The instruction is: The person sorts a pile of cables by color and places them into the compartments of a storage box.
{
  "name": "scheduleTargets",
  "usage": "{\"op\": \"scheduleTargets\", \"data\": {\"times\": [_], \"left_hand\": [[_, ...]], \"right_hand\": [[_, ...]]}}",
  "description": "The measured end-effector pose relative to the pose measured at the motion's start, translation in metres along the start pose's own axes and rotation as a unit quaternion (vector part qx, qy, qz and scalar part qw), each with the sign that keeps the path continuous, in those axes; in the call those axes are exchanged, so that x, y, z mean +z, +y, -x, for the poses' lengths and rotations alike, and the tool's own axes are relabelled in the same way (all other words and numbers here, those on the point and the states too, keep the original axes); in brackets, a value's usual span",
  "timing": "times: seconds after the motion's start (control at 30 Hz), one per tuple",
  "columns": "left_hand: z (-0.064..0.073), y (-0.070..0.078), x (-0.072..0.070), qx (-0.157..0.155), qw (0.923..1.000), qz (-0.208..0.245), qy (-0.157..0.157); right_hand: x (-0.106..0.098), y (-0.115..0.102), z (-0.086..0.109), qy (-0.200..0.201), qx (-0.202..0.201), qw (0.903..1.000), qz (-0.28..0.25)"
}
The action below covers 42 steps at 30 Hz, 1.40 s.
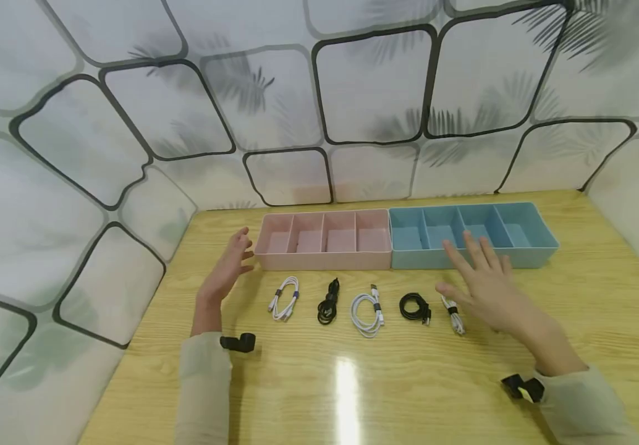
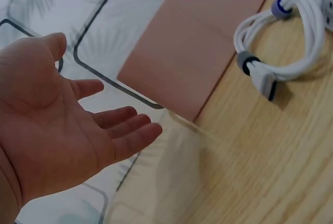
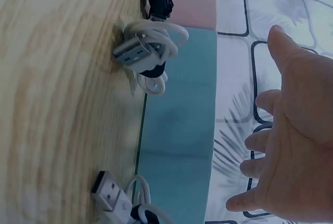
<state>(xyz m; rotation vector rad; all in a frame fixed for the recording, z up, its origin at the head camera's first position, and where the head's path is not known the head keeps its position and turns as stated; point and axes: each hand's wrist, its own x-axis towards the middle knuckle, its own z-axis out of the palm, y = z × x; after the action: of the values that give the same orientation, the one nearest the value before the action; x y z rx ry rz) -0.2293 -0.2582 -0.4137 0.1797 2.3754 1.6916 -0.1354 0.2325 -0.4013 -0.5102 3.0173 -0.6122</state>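
My left hand (image 1: 224,270) hovers by the left end of a pink divided box (image 1: 325,261), fingers loosely extended, holding nothing. My right hand (image 1: 486,290) is spread in front of a blue divided box (image 1: 525,258), palm facing the boxes in the right wrist view, also holding nothing. Before the boxes lie a white cable (image 1: 285,314), a black cable (image 1: 327,311), a longer white cable (image 1: 355,313), a black coiled cable (image 1: 424,313) and a white bundled cable (image 1: 456,320) near my right thumb. Another white USB cable (image 3: 112,198) shows at the right wrist view's lower edge.
The boxes stand end to end along the back of the wooden table (image 1: 291,389). Behind them rises a patterned wall covering (image 1: 375,93). Black wrist straps (image 1: 238,343) sit at both cuffs. The visible compartments hold nothing I can see.
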Motion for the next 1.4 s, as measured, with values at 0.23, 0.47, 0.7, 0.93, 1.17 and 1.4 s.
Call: {"op": "scheduleTargets", "data": {"times": [0.23,0.47,0.7,0.93,1.17,1.4], "left_hand": [[-0.014,-0.008,0.005,-0.011,0.9997,0.004,-0.022],[-0.015,-0.014,0.009,-0.007,0.9995,0.022,-0.022],[-0.015,-0.016,0.011,-0.006,0.9997,0.006,-0.023],[-0.015,-0.013,0.013,-0.001,0.9998,-0.010,-0.017],[-0.011,-0.011,0.013,-0.002,0.9997,-0.015,-0.020],[-0.012,-0.011,0.013,0.002,0.9993,-0.034,-0.017]], "right_hand": [[-0.011,0.006,0.006,0.008,0.017,0.9998,-0.003],[-0.013,0.013,0.017,0.016,0.037,0.9988,-0.026],[-0.009,0.027,0.028,0.027,0.038,0.9986,-0.026],[-0.019,0.043,0.028,0.014,0.046,0.9978,-0.045],[-0.019,0.055,0.026,-0.062,0.097,0.9917,-0.057],[-0.012,0.061,0.024,-0.090,0.098,0.9897,-0.053]]}}
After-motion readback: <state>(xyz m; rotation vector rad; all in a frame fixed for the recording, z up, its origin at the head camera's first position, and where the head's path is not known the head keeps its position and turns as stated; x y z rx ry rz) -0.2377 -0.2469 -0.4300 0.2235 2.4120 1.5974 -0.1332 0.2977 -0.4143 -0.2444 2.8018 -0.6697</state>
